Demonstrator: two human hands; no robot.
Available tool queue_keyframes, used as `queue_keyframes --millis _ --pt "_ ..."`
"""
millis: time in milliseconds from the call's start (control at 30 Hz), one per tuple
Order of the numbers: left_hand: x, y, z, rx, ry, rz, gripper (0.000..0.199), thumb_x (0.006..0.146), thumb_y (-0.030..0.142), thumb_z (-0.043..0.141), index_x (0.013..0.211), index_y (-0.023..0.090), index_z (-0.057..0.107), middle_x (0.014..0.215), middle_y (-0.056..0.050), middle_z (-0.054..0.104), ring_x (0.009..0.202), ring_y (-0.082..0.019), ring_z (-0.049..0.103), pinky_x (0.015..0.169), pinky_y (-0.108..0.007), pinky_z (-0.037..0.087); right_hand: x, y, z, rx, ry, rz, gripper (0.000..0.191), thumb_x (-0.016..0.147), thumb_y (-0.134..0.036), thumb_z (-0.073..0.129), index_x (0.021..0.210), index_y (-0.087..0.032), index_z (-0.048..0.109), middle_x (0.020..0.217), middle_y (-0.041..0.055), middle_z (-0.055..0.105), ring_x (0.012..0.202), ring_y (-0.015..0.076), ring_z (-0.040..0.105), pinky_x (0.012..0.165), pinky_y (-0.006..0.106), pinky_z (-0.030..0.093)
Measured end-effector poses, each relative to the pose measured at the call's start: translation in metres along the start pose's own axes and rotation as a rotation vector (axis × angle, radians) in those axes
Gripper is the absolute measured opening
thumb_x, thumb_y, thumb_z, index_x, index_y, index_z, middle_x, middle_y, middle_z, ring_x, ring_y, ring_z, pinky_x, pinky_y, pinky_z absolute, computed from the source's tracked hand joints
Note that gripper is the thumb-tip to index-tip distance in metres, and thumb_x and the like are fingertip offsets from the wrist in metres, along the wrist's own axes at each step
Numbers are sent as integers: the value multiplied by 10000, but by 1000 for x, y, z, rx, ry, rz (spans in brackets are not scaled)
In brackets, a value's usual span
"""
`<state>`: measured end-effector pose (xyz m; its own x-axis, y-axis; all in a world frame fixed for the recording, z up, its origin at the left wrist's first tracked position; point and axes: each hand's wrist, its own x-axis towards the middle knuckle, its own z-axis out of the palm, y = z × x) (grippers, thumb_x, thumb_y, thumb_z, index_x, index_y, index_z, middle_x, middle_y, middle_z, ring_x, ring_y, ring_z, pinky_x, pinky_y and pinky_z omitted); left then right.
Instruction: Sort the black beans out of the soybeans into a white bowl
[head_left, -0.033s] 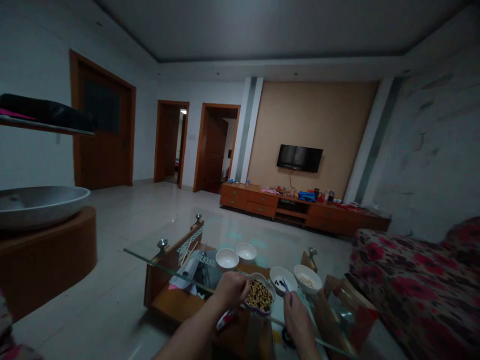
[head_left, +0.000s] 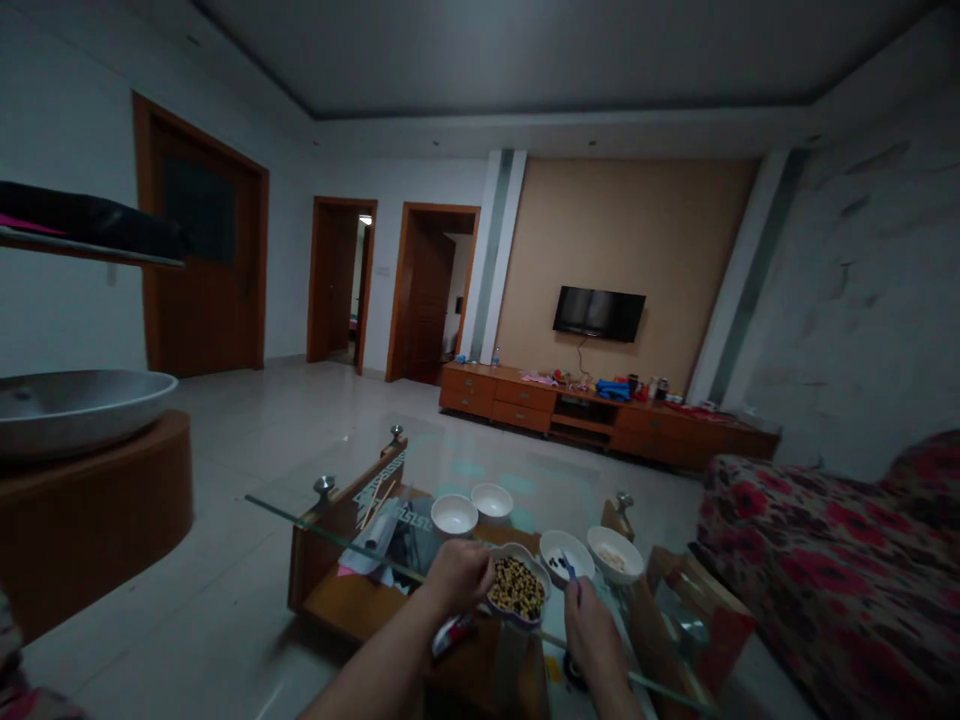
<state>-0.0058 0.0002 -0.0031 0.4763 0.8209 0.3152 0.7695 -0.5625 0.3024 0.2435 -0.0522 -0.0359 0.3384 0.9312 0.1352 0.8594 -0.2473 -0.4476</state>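
My left hand [head_left: 459,578] is closed at the left rim of a wavy-edged bowl [head_left: 517,588] full of mixed yellow and dark beans; its fingertips are partly hidden. In my right hand [head_left: 592,620] is a thin purplish utensil [head_left: 569,568], its kind too small to tell. The tip points down into a white bowl [head_left: 553,545] holding a few dark beans. Beside that, to the right, another white bowl [head_left: 615,540] contains pale pieces. Two more white bowls, one nearer [head_left: 454,514] and one farther [head_left: 492,500], stand on the glass behind my left hand.
The glass-topped coffee table [head_left: 337,535] has metal knobs and a wooden lower shelf with papers. A cardboard box [head_left: 705,620] stands by its right side, before a floral sofa [head_left: 795,540]. At left, a large metal basin [head_left: 82,415] rests on a wooden stand.
The view has tilted very slightly. Both hands stay almost where they were, with the utensil still in the bowl of dark beans.
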Motion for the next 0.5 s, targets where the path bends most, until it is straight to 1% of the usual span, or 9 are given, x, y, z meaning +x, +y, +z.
queue_keyframes --millis 100,167,233,267,333,433,500 --pt "-7 -11 -1 26 35 -23 165 914 279 499 873 191 632 948 -105 704 896 -234 655 804 -318 478 -2 -12 -1 -91 -41 -58 377 1053 -310 251 1166 -206 595 972 135 767 897 256 740 703 307 452" --pt "-6 -15 -2 19 67 -1 108 880 277 533 927 203 596 1024 -91 671 962 -233 625 861 -315 472 -2 -19 -1 -138 -59 -74 369 1062 -326 249 1220 -200 558 975 135 764 886 260 744 683 306 449" --pt "-4 -17 -1 24 54 23 160 828 301 591 959 210 572 1095 -92 641 1025 -246 594 907 -325 469 0 -23 0 -141 -53 -107 371 1070 -317 241 1314 -189 489 996 136 761 884 256 746 676 304 447" --pt "-3 -18 1 26 30 33 196 814 307 603 979 209 566 1128 -97 629 1055 -252 583 929 -331 467 0 -24 0 -140 -61 -122 364 1070 -304 237 1319 -184 474 991 139 759 876 254 747 670 304 445" --pt "-2 -19 5 27 -41 72 294 803 339 618 1056 204 556 1186 -109 609 1120 -269 561 985 -352 459 2 -27 3 -131 -64 -156 338 1075 -303 243 1288 -186 477 971 132 753 860 245 747 656 293 434" --pt "-1 -20 14 31 -145 78 471 781 428 657 1171 194 531 1266 -137 583 1224 -312 521 1067 -401 429 5 -33 8 -142 -86 -220 312 1076 -291 260 1252 -196 500 965 116 750 860 226 742 668 279 423" --pt "1 -21 18 31 -207 77 547 759 470 681 1202 189 524 1284 -150 579 1238 -336 519 1071 -422 432 8 -37 12 -148 -103 -277 320 1074 -285 268 1236 -201 530 998 110 752 903 220 735 708 277 426"
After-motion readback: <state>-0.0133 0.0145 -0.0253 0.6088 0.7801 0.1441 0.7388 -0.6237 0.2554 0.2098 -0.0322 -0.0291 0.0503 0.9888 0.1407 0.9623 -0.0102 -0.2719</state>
